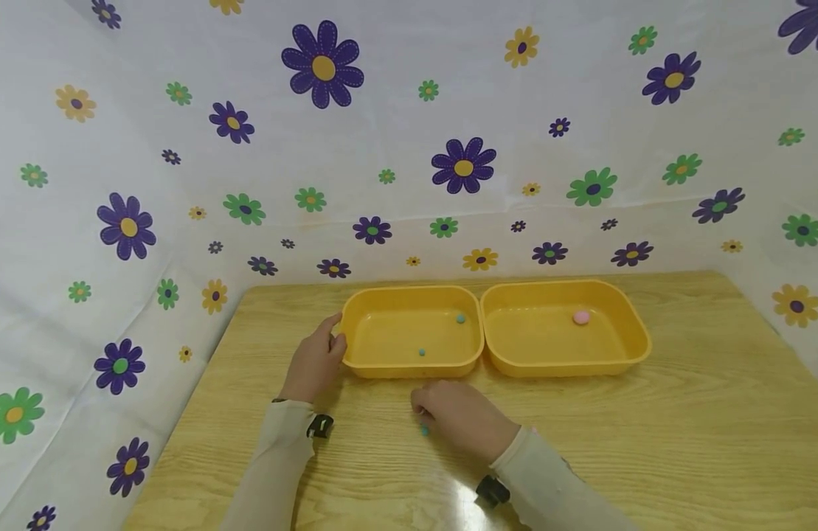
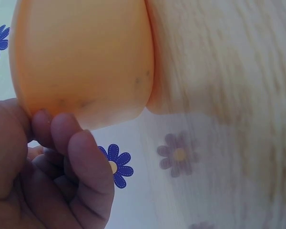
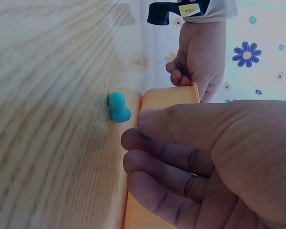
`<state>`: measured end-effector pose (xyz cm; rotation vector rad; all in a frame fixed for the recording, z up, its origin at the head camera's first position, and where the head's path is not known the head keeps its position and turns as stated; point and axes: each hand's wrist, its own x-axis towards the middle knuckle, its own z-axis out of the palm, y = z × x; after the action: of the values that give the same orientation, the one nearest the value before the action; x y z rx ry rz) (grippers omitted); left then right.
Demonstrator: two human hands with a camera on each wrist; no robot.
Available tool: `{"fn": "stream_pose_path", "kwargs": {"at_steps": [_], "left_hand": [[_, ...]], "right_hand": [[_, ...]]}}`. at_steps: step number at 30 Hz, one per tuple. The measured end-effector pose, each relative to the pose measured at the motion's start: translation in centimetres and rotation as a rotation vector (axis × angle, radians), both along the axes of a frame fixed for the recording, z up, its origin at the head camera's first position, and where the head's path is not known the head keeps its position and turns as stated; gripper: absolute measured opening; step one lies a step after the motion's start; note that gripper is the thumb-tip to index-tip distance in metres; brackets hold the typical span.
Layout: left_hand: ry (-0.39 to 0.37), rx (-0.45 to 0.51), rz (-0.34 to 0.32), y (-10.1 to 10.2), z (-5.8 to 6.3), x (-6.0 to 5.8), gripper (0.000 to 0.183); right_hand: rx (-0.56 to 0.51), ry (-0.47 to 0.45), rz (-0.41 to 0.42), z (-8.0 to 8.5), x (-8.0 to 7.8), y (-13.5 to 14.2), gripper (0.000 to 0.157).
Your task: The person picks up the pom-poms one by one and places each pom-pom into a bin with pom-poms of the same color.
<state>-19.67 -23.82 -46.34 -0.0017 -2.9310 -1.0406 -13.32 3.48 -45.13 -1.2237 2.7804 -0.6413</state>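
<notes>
My left hand (image 1: 313, 363) grips the left end of the left yellow tray (image 1: 409, 372), thumb and fingers at its rim. In front of that tray, my right hand (image 1: 463, 417) is low over the table with bent fingers. A small dark-teal bit (image 3: 145, 136) shows between its thumb and forefinger, mostly hidden by them. Two small teal balls (image 3: 117, 107) lie touching on the table just beyond its fingertips. Inside the left tray are a teal ball (image 1: 460, 318) near the right wall and a smaller teal ball (image 1: 422, 352) near the front.
A second yellow tray (image 1: 568, 369) stands against the left one's right side, with a pink round piece (image 1: 581, 317) in it. A bit of pink (image 1: 533, 430) peeks out by the right sleeve. A flower-print cloth (image 1: 395, 133) encloses the wooden table (image 1: 707, 442).
</notes>
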Motion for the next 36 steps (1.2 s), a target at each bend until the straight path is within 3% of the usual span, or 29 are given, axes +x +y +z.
{"fn": "stream_pose_path", "kwargs": {"at_steps": [8,15,19,24,32,36], "left_hand": [[0.01,-0.002,0.002,-0.1,-0.1,0.1,0.05],[-0.004,0.005,0.007,0.1,0.0,0.3,0.05],[-0.005,0.012,0.014,0.3,0.2,0.4,0.05],[-0.007,0.016,0.023,0.3,0.2,0.5,0.05],[-0.015,0.016,0.025,0.3,0.3,0.5,0.05],[-0.008,0.011,0.025,0.3,0.5,0.4,0.05]], "right_hand": [[-0.004,-0.002,-0.002,0.6,-0.1,0.3,0.02],[-0.069,0.061,-0.01,2.6,0.2,1.2,0.014],[-0.112,0.117,-0.061,4.1,-0.2,2.5,0.012],[-0.125,0.092,-0.182,5.4,-1.1,4.2,0.01],[-0.155,0.185,-0.297,6.2,-2.1,6.1,0.01],[-0.172,0.174,-0.328,6.6,-2.4,6.7,0.01]]}}
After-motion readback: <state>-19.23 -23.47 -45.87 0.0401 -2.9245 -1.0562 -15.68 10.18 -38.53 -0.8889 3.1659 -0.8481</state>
